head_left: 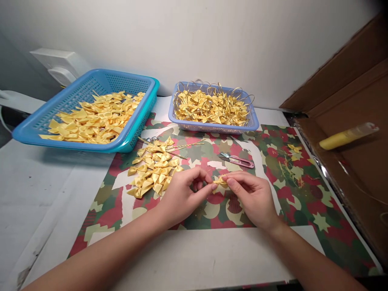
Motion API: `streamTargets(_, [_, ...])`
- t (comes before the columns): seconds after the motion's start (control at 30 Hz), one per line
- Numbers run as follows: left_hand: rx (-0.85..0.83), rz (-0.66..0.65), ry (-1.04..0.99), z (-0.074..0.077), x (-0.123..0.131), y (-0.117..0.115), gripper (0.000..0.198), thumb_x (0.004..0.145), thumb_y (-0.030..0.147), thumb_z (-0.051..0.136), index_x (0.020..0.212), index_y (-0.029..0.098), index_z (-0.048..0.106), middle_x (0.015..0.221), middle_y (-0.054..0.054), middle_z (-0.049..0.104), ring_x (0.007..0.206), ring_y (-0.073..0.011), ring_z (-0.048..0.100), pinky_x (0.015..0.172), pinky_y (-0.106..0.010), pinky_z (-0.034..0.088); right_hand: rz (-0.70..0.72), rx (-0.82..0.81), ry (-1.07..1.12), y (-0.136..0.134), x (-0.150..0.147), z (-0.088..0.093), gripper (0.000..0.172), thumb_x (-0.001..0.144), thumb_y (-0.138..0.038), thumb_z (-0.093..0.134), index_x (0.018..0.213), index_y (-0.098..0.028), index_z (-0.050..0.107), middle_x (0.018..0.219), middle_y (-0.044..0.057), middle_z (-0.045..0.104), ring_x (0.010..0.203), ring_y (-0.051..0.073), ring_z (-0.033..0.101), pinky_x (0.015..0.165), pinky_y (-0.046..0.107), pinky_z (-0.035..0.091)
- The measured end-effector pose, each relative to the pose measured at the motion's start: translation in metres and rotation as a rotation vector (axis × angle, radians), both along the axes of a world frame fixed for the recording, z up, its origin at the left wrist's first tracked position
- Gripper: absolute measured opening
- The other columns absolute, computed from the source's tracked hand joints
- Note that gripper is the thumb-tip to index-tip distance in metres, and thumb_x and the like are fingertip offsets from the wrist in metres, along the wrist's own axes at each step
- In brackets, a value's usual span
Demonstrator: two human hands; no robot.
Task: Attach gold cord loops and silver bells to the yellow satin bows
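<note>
A: Please, what are the two hands doing?

B: The left hand (188, 197) is grasping one side of a small yellow bow (220, 182) between thumb and first finger. The right hand (256, 199) is pinching the other side in a similar way. The bow is near the centre of the frame, partly covered by the fingertips.

A: And what is close around them?

B: Just beyond the right hand lies a pair of pink snips (238, 160), with the blades toward the left. Just beside the left hand there is a pile of bows (155, 169), left of centre, and some gold cords (186, 146) lie at its upper edge.

A: On what do these things lie?

B: On a patterned sheet (321, 222) in red, green and cream. Some loose threads (292, 174) are on it, right of centre.

A: What is further away?

B: In the upper left, a blue basket (119, 81) contains many yellow bows; it sits in a turquoise basket (142, 117). At upper centre, a smaller basket (209, 127) contains bows with gold loops. At the right edge, a yellow tube (345, 137) is before brown cardboard (357, 89).
</note>
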State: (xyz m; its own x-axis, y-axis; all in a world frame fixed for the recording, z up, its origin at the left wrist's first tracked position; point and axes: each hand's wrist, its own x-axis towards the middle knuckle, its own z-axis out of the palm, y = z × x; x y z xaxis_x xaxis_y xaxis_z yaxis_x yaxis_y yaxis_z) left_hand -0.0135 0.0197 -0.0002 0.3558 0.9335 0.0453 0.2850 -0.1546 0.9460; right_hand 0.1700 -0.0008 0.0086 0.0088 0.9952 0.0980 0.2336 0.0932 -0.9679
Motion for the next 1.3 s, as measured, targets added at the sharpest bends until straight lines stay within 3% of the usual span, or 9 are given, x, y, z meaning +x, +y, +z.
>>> streamTargets(0.13, [-0.198,0.013,-0.156,-0.001,0.001,-0.001,0.021,0.085,0.036,0.066,0.078,0.017,0.061,0.071,-0.002,0.064,0.062,-0.0129,0.058,0.053,-0.023,0.044,-0.034,0.017,0.053,-0.001,-0.002,-0.002,0.012,0.083,-0.026,0.068,0.078,-0.024,0.078,0.082,0.004,0.077,0.078,0.021,0.073,0.068,0.032,0.063])
streamTargets(0.3, [-0.358,0.051,-0.313,0.004,0.004,0.000,0.019,0.080,0.030,0.072,0.073,0.016,0.062,0.066,0.000,0.065,0.061,-0.0111,0.059,0.054,-0.022,0.046,-0.069,-0.013,0.076,-0.005,-0.005,-0.002,0.012,0.084,-0.029,0.068,0.078,-0.024,0.077,0.082,0.004,0.076,0.072,0.020,0.071,0.057,0.030,0.061])
streamTargets(0.53, [-0.440,0.100,-0.461,0.004,0.008,-0.001,0.018,0.076,0.025,0.076,0.067,0.015,0.063,0.071,-0.001,0.068,0.067,-0.0106,0.062,0.063,-0.022,0.052,-0.068,0.017,0.120,-0.005,-0.005,-0.006,0.012,0.085,-0.025,0.067,0.079,-0.024,0.077,0.084,0.004,0.077,0.079,0.019,0.072,0.068,0.030,0.061])
streamTargets(0.77, [-0.566,0.148,-0.467,0.003,0.012,-0.003,0.023,0.068,0.026,0.082,0.081,0.015,0.066,0.069,0.002,0.066,0.065,-0.0087,0.060,0.060,-0.018,0.051,-0.012,0.030,0.086,-0.007,-0.007,-0.010,0.012,0.088,-0.023,0.064,0.083,-0.024,0.075,0.088,0.003,0.076,0.088,0.018,0.070,0.075,0.028,0.058])
streamTargets(1.0, [-0.382,0.197,-0.375,-0.001,0.011,-0.006,0.019,0.075,0.026,0.076,0.069,0.016,0.061,0.063,0.004,0.062,0.056,-0.0066,0.055,0.053,-0.016,0.044,0.115,0.093,-0.025,-0.010,-0.006,-0.004,0.030,0.091,-0.019,0.051,0.062,-0.020,0.052,0.115,0.006,0.060,0.110,0.020,0.058,0.092,0.034,0.049])
streamTargets(1.3, [-0.215,0.172,-0.231,-0.005,0.010,-0.011,0.015,0.078,0.027,0.070,0.071,0.016,0.061,0.066,-0.001,0.063,0.059,-0.0127,0.059,0.051,-0.023,0.045,0.168,0.077,-0.043,-0.007,-0.006,-0.006,0.032,0.089,-0.016,0.047,0.058,-0.019,0.041,0.105,0.005,0.053,0.104,0.019,0.053,0.077,0.028,0.046])
